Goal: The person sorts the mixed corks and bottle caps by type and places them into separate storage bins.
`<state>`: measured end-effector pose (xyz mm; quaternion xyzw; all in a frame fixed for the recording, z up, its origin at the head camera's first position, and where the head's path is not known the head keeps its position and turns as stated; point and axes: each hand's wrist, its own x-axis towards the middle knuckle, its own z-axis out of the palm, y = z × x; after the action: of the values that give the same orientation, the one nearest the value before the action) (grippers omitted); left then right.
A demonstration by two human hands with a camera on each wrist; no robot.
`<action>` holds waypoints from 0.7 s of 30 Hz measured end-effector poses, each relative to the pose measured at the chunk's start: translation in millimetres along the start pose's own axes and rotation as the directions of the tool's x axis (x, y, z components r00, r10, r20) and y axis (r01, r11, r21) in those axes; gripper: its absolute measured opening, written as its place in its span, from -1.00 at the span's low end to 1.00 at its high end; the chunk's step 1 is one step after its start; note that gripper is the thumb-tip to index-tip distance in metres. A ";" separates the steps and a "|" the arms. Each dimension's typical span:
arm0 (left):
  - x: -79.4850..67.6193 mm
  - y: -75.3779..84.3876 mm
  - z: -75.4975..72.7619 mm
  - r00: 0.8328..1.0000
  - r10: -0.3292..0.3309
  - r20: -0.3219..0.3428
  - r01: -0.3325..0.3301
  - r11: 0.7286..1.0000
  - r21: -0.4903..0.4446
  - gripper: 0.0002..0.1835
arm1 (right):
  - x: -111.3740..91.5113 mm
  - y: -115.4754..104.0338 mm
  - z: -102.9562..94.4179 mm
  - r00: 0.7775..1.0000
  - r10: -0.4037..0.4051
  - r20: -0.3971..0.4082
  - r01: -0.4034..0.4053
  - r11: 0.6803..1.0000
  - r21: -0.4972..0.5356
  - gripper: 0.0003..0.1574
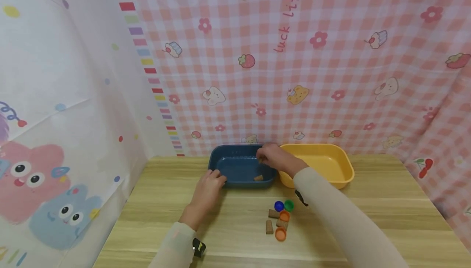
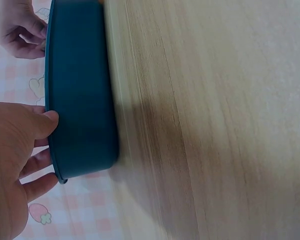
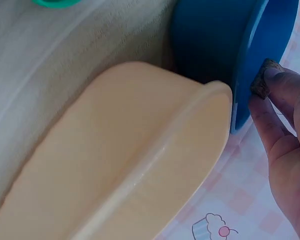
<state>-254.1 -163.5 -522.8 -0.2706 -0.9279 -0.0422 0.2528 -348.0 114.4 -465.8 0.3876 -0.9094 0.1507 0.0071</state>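
Observation:
My right hand [image 1: 272, 156] pinches a cork [image 3: 262, 79] between thumb and fingers, over the right end of the dark blue tub [image 1: 235, 150]. Another cork [image 1: 259, 177] lies on the floor of that tub. At the tub's near left corner, my left hand [image 1: 209, 190] grips the rim, and in the left wrist view its thumb [image 2: 51, 118] lies on the outer side of the wall. Part of the right hand also shows beyond the rim in that view.
Right beside the blue tub stands a yellow tub [image 1: 347, 170]. Nearer on the wooden table [image 1: 386, 219] lie three corks [image 1: 269, 227], two orange caps [image 1: 281, 234], a blue cap [image 1: 279, 206] and a green cap [image 1: 289, 206]. A checked cloth [image 1: 331, 72] hangs behind.

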 end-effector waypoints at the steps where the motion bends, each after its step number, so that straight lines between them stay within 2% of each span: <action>1: 0.2 0.0 0.0 1.000 -0.001 0.002 0.001 1.000 -0.001 -0.96 | 1.2 0.5 -0.6 1.000 0.012 0.008 -0.012 1.000 0.002 -0.88; 5: 0.1 0.1 -0.4 1.000 -0.001 0.003 0.001 1.000 -0.007 -0.96 | 5.5 1.6 -0.3 0.999 0.042 0.032 -0.042 0.999 0.004 -0.87; 11: -0.8 0.6 -1.1 1.000 0.003 -0.009 -0.003 1.000 -0.002 -0.94 | 9.5 -0.5 3.4 0.997 0.036 0.070 -0.035 0.999 -0.019 -0.89; 21: -0.3 1.0 -1.9 1.000 -0.004 -0.008 0.004 1.000 0.000 -0.95 | 10.4 -2.8 10.3 0.996 0.058 0.065 -0.057 0.998 -0.025 -0.83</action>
<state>-252.5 -163.2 -521.4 -0.2685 -0.9274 -0.0437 0.2567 -352.2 102.4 -473.5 0.3658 -0.9217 0.1274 -0.0224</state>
